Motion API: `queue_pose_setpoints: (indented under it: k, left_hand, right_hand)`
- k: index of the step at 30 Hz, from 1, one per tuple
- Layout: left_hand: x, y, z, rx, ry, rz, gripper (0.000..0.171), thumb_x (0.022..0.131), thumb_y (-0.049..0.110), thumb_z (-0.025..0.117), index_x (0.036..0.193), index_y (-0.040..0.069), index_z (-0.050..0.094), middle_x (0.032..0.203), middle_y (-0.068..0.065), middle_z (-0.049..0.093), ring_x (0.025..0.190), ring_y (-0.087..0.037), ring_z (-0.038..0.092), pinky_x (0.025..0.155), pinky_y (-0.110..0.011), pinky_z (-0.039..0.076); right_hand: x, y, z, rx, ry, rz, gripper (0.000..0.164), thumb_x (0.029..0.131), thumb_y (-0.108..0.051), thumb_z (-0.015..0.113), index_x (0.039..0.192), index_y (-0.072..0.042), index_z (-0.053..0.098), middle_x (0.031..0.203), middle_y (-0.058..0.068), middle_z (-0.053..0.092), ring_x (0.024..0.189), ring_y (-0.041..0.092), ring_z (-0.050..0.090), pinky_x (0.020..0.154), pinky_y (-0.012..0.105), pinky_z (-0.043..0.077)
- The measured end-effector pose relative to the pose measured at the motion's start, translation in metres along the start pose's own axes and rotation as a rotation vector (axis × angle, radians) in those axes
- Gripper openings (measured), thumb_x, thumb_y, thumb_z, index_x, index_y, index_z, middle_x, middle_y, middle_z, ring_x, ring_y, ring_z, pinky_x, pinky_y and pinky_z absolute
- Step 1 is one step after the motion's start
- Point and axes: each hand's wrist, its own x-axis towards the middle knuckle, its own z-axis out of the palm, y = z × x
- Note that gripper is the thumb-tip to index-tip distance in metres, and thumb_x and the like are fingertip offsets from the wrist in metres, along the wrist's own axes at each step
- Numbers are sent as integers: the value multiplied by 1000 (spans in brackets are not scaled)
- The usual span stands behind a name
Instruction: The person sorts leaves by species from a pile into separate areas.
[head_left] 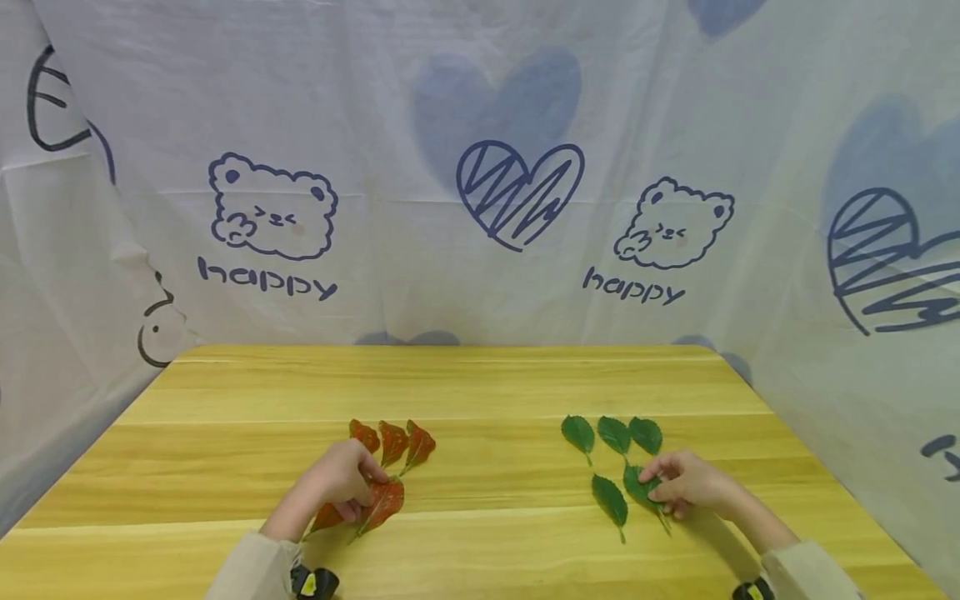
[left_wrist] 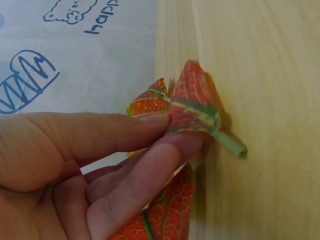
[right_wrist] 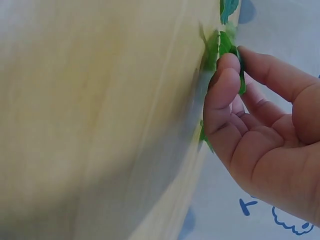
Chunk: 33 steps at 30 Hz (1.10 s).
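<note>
In the head view my left hand (head_left: 339, 479) pinches a red leaf (head_left: 385, 505) between thumb and fingers, low over the table. The left wrist view shows that red leaf (left_wrist: 192, 95) with its cut stem pointing away from the fingertips. Another red leaf (head_left: 325, 518) lies partly hidden under this hand. Behind it, three red leaves (head_left: 420, 445) stand in a row. On the other side, my right hand (head_left: 690, 483) pinches the edge of a green leaf (head_left: 636, 483), stem toward me. A second green leaf (head_left: 610, 500) lies just left of it, below three green leaves (head_left: 577, 433) in a row.
The wooden table (head_left: 495, 550) has light yellow planks. A wide strip of tabletop separates the red group from the green one. Behind the far edge hangs a white cloth (head_left: 405, 167) printed with hearts and bears. Black straps show at both wrists.
</note>
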Motion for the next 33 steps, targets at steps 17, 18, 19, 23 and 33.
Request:
queue_pose_setpoints:
  k: [17, 18, 19, 23, 33]
  left_hand:
    - [0, 0, 0, -12, -2, -2, 23, 73, -15, 62, 93, -3, 67, 74, -11, 60, 48, -20, 58, 45, -31, 50]
    - [0, 1, -1, -15, -3, -3, 23, 73, -15, 61, 93, -4, 67, 72, -11, 60, 48, -20, 58, 45, -31, 50]
    - [0, 1, -1, -18, -5, -4, 23, 74, -14, 61, 93, -4, 66, 71, -11, 60, 48, -20, 58, 45, -31, 50]
    - [0, 1, -1, -32, -9, 0, 23, 74, -14, 61, 95, -4, 66, 65, -11, 59, 47, -20, 58, 45, -31, 50]
    - [-2, -1, -4, -115, -51, 47, 21, 77, -9, 59, 98, -5, 64, 65, -12, 58, 47, -21, 57, 46, -33, 50]
  right_hand:
    - [-8, -6, 3, 73, -70, 38, 19, 76, 8, 61, 93, 12, 53, 67, 7, 46, 49, 11, 54, 48, 26, 50]
    - [-8, -6, 4, 70, -65, 38, 19, 76, 8, 61, 93, 12, 54, 68, 7, 46, 49, 11, 54, 48, 26, 50]
    - [-8, -6, 4, 69, -58, 40, 19, 76, 8, 61, 93, 12, 54, 67, 7, 46, 49, 11, 55, 48, 27, 50]
    - [-9, -5, 4, 59, -30, 50, 18, 75, 9, 61, 92, 12, 55, 67, 6, 45, 48, 11, 54, 48, 27, 50]
    - [-10, -4, 3, -43, 15, 48, 19, 76, 4, 64, 93, 10, 59, 65, 6, 52, 50, 13, 53, 47, 30, 50]
